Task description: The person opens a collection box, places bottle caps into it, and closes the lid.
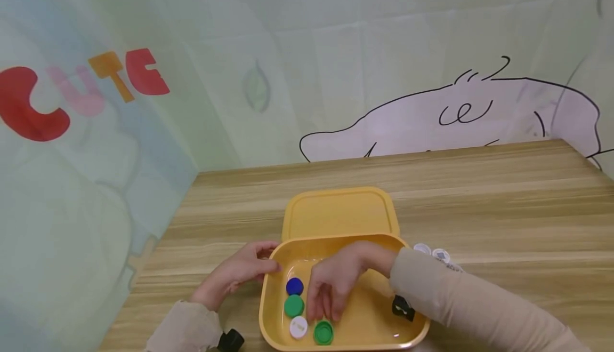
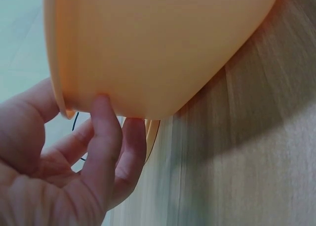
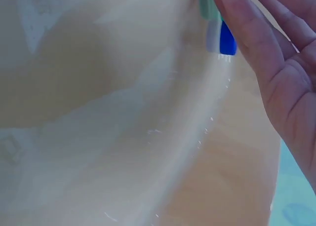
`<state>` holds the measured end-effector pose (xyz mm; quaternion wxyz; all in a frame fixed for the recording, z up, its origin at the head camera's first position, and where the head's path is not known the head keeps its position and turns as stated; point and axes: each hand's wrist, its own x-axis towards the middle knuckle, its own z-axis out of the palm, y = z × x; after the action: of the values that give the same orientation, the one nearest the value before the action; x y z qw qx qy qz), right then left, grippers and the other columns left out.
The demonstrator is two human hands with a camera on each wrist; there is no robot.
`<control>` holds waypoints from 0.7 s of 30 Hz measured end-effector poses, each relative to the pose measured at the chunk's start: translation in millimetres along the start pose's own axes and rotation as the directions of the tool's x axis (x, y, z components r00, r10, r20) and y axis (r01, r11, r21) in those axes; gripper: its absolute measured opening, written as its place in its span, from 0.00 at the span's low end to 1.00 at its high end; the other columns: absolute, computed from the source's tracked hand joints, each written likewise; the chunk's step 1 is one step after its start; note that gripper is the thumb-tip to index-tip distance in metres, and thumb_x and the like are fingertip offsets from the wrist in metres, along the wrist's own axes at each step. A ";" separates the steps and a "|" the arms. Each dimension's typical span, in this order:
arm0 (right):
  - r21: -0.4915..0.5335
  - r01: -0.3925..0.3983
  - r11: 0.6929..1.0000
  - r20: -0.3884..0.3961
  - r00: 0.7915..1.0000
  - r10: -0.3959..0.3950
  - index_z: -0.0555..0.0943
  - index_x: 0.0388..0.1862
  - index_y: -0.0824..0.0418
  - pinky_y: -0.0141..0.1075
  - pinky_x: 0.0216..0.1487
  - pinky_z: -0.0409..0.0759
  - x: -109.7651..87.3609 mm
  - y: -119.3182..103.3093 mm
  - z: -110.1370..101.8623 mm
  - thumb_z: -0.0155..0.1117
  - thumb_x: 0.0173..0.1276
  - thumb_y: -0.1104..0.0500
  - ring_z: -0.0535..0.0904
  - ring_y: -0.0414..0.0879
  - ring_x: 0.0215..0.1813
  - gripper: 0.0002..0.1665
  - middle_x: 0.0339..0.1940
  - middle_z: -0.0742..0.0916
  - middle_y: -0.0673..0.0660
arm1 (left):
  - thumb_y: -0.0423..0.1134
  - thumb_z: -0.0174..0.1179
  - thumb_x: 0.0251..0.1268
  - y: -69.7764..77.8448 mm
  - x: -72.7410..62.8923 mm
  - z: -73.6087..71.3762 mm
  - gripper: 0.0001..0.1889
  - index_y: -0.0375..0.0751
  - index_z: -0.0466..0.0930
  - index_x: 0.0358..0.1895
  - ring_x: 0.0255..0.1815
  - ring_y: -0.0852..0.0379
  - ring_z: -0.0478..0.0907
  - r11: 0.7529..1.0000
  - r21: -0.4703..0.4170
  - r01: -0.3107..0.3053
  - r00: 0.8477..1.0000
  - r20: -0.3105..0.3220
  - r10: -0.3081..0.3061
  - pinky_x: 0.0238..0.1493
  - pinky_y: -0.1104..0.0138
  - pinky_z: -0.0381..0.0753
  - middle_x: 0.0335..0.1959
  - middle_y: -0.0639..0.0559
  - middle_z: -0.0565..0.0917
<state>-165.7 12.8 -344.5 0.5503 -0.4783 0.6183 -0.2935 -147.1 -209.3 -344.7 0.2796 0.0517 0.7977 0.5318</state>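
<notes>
In the head view, my left hand (image 1: 244, 266) grips the left rim of a yellow plastic box (image 1: 417, 328). The left wrist view shows the thumb at the rim and the fingertips against the outer wall. My right hand (image 1: 336, 282) reaches down inside the box, fingers extended and pointing at the floor. Right below its fingertips lies a green bottle cap (image 1: 323, 333), hollow side up. Along the left inner side lie a blue cap (image 1: 295, 286), another green cap (image 1: 294, 306) and a white cap (image 1: 298, 327).
A yellow lid (image 1: 340, 213) lies flat behind the box on the wooden table (image 1: 230, 208). To the right of the box are several white caps (image 1: 441, 256), partly covered by the right sleeve (image 1: 460, 293). Printed curtains (image 1: 268, 32) rise at the table's back and left.
</notes>
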 end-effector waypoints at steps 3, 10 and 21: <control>-0.024 0.018 1.000 -0.036 0.999 -0.019 0.77 0.50 0.74 0.28 0.44 0.79 -5.3 -2.9 -3.0 0.62 0.53 0.77 0.78 0.33 0.34 0.22 0.37 0.84 0.61 | 0.30 0.59 0.51 0.0 0.1 0.0 0.25 0.27 0.71 0.56 0.37 0.55 0.79 1.000 0.001 0.001 1.000 0.000 -0.001 0.36 0.63 0.82 0.43 0.44 0.80; -0.149 0.054 0.987 -0.113 0.991 -0.071 0.79 0.50 0.70 0.27 0.47 0.77 -22.5 -11.2 -12.1 0.65 0.55 0.73 0.78 0.33 0.37 0.21 0.39 0.83 0.59 | 0.31 0.59 0.52 0.6 0.5 -0.4 0.25 0.27 0.71 0.56 0.37 0.55 0.79 1.000 0.009 0.005 1.000 0.000 -0.005 0.36 0.62 0.82 0.43 0.44 0.80; -0.300 0.096 0.949 -0.232 0.958 -0.171 0.79 0.48 0.68 0.37 0.50 0.78 -46.7 -22.5 -21.0 0.65 0.57 0.68 0.77 0.33 0.39 0.17 0.38 0.84 0.59 | 0.31 0.59 0.53 -0.1 0.1 0.2 0.24 0.29 0.71 0.57 0.38 0.55 0.78 1.000 0.015 0.021 1.000 -0.009 -0.020 0.37 0.61 0.82 0.45 0.43 0.79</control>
<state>-182.8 43.8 -301.2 0.3700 -0.5520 0.6856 -0.2972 -147.2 -209.2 -344.9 0.2810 0.0432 0.8034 0.5232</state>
